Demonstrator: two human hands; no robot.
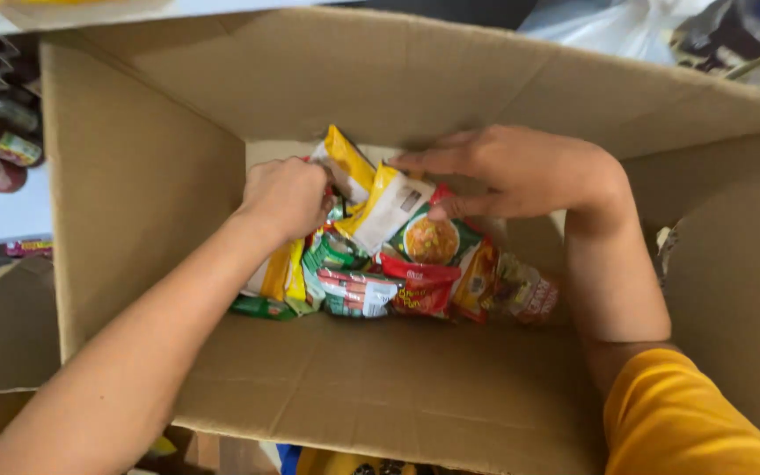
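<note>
while both hands work deep in the box (160, 176), the left hand (288, 195) has its fingers curled shut around the top of a yellow packet (345, 167), and the right hand (507, 171) pinches a white-and-yellow packet (393, 207) between flat fingers and thumb. both packets stand on edge at the far end of the pile (415, 281), long axes running from low near the pile up toward the far wall, tops tilted left. pulled by one thin corner, a packet could tear or slip back, and loose neighbours might topple.
</note>
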